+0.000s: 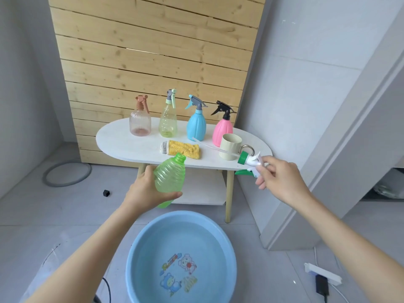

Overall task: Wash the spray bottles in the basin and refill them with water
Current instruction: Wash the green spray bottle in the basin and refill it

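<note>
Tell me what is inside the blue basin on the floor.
The blue basin seems to hold clear water; cartoon pictures show on its bottom. No bottle lies inside. Its near part is out of frame.

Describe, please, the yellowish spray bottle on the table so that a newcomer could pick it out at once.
Find the white oval table against the wooden slat wall; four spray bottles stand along its back. The yellowish bottle is second from the left, between the clear pink bottle and the blue bottle. It alone is tall, slim and see-through yellow-green, with a mint trigger.
</note>
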